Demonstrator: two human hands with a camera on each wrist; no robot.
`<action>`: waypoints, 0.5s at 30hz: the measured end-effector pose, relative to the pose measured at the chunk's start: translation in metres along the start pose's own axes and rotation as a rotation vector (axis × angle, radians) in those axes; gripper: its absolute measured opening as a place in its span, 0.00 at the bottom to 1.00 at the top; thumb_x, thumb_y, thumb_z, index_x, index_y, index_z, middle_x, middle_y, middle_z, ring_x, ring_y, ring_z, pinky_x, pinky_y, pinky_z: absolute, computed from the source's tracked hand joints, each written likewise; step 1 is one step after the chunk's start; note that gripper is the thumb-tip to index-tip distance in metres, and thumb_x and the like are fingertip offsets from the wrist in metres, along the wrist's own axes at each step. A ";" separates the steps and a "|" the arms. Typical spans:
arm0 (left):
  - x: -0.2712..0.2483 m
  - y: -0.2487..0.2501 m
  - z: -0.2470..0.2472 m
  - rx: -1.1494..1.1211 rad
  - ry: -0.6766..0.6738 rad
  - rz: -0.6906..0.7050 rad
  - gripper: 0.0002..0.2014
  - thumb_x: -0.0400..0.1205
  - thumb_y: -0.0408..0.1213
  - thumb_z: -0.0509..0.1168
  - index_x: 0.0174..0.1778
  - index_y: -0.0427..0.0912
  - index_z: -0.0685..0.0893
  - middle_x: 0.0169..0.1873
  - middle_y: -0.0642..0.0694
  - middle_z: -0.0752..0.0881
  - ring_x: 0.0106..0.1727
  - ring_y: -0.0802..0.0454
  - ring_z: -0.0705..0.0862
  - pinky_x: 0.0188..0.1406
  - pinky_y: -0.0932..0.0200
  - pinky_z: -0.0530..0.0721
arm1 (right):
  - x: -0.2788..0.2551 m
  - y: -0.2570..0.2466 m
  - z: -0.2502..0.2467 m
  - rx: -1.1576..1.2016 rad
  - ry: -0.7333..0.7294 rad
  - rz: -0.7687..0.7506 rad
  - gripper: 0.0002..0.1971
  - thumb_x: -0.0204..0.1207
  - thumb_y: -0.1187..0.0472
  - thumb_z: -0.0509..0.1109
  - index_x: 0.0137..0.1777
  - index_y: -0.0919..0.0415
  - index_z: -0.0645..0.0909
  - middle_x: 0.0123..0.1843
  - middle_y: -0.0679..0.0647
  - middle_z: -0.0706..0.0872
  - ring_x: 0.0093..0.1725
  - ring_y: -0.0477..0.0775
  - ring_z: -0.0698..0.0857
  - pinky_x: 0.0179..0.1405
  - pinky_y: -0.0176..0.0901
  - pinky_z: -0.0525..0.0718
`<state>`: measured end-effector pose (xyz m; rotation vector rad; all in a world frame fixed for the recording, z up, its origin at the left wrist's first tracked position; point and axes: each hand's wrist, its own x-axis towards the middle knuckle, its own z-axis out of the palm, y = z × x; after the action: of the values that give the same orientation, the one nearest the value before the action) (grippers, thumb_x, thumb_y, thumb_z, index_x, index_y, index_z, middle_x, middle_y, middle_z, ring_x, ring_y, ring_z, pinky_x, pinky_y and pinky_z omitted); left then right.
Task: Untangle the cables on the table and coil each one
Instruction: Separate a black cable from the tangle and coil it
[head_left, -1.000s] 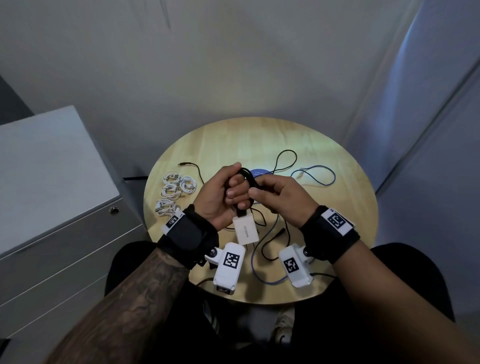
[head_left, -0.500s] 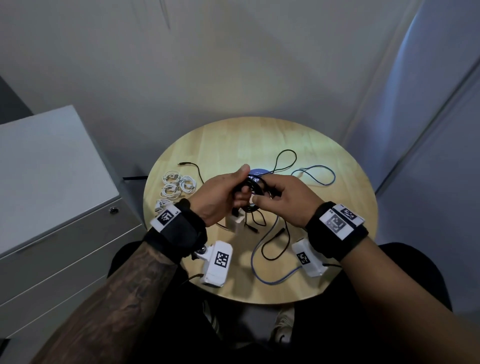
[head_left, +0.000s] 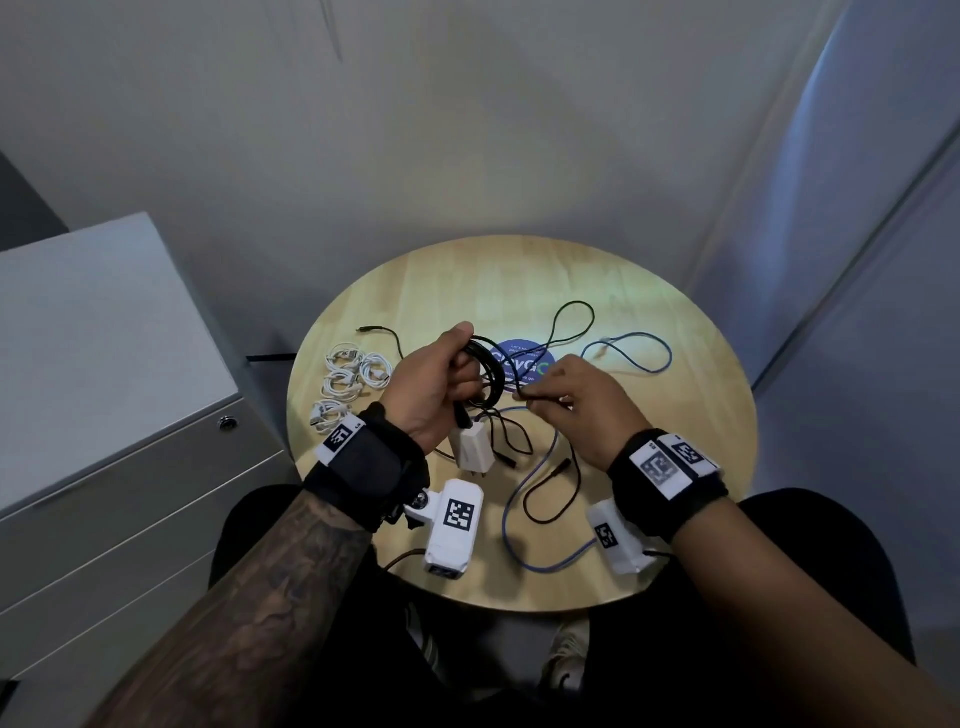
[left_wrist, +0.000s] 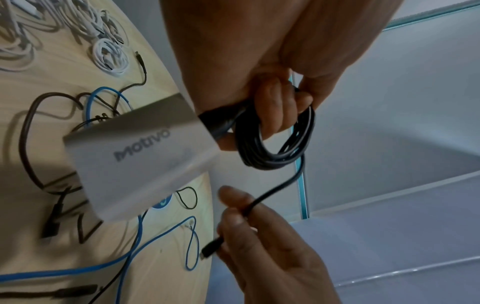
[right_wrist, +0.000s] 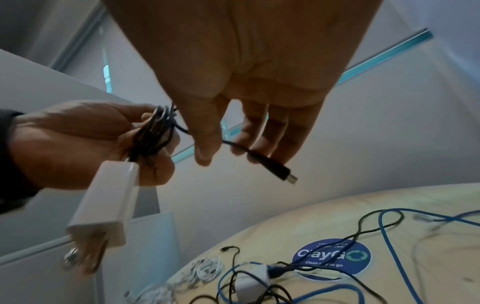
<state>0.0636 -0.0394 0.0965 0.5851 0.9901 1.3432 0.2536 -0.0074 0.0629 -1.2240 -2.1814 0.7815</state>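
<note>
My left hand (head_left: 441, 379) grips a coil of black cable (head_left: 487, 370) (left_wrist: 280, 144) above the round wooden table (head_left: 649, 499). A white plug adapter (head_left: 470, 448) (left_wrist: 135, 156) (right_wrist: 103, 207) hangs from that coil below the hand. Just to the right, my right hand (head_left: 566, 400) pinches the cable's free end (right_wrist: 241, 148) between thumb and fingers, and the black connector (right_wrist: 279, 171) (left_wrist: 211, 247) sticks out past them. A loose blue cable (head_left: 631, 351) and other black cables (head_left: 550, 483) lie tangled on the table.
Several coiled white cables (head_left: 348, 382) lie at the table's left side. A round blue sticker (head_left: 524, 358) (right_wrist: 332, 259) is near the middle. A second white adapter (right_wrist: 252, 281) sits among the tangle. A grey cabinet (head_left: 93, 374) stands to the left.
Both hands stay above the table's middle. The right hand has drawn away from the left, pulling the cable's end out to the right. The adapter still hangs below the left hand.
</note>
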 end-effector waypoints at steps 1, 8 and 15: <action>0.000 0.000 0.001 -0.004 -0.008 -0.009 0.21 0.88 0.40 0.60 0.28 0.45 0.65 0.19 0.53 0.61 0.20 0.58 0.55 0.23 0.65 0.53 | 0.002 -0.001 0.000 0.044 0.071 0.035 0.09 0.77 0.61 0.75 0.55 0.51 0.91 0.47 0.45 0.81 0.49 0.45 0.82 0.49 0.36 0.78; -0.001 -0.009 0.000 0.043 -0.036 -0.069 0.20 0.87 0.42 0.62 0.27 0.46 0.67 0.22 0.52 0.61 0.24 0.57 0.56 0.29 0.61 0.51 | 0.006 -0.026 0.001 0.813 0.207 0.289 0.08 0.79 0.67 0.72 0.47 0.53 0.88 0.37 0.47 0.91 0.39 0.44 0.89 0.39 0.37 0.84; -0.004 -0.006 0.002 0.027 -0.079 -0.121 0.21 0.86 0.44 0.62 0.27 0.45 0.69 0.21 0.52 0.63 0.22 0.58 0.59 0.24 0.66 0.58 | 0.011 -0.026 0.004 1.178 0.184 0.409 0.08 0.81 0.70 0.68 0.55 0.58 0.82 0.40 0.56 0.90 0.36 0.49 0.90 0.37 0.39 0.88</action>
<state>0.0685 -0.0438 0.0928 0.5845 0.9655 1.1929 0.2308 -0.0101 0.0797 -0.9833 -0.9371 1.6817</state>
